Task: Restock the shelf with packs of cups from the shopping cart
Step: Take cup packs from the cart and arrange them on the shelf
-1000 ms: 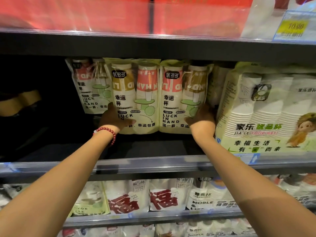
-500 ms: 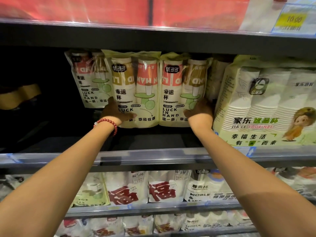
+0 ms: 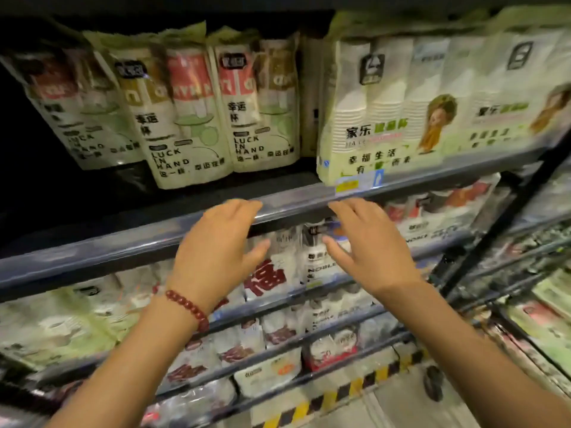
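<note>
Just at the shelf edge (image 3: 123,240), left hand (image 3: 216,251) and right hand (image 3: 370,251) hover spread, empty.

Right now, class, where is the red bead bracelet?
Head view: the red bead bracelet circles the left wrist, lower left of centre, just behind the left hand.

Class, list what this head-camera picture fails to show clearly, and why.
Shopping cart: outside the head view's edges.
Price label: head view, motion blur, unreadable.
Shelf's left end: head view, lost in shadow.
Rightmost pack: head view, cut by the right edge.
</note>
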A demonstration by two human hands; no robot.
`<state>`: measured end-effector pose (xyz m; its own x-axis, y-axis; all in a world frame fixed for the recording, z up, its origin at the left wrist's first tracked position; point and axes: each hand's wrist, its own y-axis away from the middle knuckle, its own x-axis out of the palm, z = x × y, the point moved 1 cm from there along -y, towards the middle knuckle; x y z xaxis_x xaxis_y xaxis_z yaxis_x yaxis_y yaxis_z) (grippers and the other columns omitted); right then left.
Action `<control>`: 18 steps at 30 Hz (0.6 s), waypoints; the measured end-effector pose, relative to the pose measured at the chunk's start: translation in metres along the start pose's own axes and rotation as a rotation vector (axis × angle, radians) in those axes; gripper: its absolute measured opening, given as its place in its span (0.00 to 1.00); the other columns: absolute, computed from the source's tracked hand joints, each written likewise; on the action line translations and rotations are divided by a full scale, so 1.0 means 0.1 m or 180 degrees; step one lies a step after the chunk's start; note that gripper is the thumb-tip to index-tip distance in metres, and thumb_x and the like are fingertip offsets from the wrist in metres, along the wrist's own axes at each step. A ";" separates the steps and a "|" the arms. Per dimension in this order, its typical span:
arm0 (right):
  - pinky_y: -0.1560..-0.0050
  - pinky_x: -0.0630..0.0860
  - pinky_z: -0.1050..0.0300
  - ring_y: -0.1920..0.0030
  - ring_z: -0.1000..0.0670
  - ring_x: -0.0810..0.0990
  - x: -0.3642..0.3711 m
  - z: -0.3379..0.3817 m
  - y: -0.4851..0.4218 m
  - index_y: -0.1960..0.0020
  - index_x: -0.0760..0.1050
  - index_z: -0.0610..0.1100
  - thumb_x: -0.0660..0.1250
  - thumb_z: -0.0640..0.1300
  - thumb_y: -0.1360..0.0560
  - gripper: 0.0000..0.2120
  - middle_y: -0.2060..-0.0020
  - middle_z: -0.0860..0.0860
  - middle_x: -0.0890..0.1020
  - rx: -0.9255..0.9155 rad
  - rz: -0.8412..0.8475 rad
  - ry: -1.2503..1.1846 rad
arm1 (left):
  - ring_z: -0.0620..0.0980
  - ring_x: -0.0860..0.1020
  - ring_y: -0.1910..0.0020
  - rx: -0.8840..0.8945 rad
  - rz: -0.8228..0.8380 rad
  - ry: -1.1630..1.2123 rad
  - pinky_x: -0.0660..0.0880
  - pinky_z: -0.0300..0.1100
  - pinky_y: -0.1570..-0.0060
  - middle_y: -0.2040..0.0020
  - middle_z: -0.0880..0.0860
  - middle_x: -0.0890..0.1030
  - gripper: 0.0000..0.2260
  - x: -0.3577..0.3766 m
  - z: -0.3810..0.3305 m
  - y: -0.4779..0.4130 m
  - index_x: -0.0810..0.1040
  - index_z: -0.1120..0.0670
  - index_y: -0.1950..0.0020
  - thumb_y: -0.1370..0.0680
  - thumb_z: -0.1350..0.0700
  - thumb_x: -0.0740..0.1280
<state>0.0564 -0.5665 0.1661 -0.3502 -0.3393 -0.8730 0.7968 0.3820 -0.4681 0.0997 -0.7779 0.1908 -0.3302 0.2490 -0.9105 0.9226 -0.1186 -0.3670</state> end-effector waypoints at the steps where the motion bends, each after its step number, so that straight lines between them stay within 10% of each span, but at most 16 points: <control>1: 0.50 0.74 0.45 0.47 0.38 0.75 0.03 -0.06 0.23 0.39 0.73 0.39 0.67 0.48 0.26 0.19 0.46 0.42 0.77 0.0072 0.0081 0.0131 | 0.55 0.73 0.36 0.0184 0.0172 0.0001 0.71 0.48 0.39 0.34 0.53 0.74 0.26 0.14 -0.13 0.09 0.69 0.54 0.30 0.26 0.47 0.68; 18: 0.67 0.77 0.51 0.62 0.39 0.80 -0.43 -1.31 3.60 0.53 0.79 0.40 0.79 0.44 0.42 0.20 0.60 0.42 0.81 0.2421 0.1172 0.0702 | 0.57 0.74 0.41 0.1610 0.2339 0.0042 0.74 0.49 0.46 0.41 0.55 0.77 0.17 1.81 -2.69 1.08 0.73 0.54 0.39 0.24 0.48 0.61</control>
<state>0.2937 -0.3020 0.0169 -0.0304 -0.1030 -0.9942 0.9630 -0.2694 -0.0015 0.1933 -0.4872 0.0374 0.3152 -0.0464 -0.9479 0.7010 -0.6619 0.2655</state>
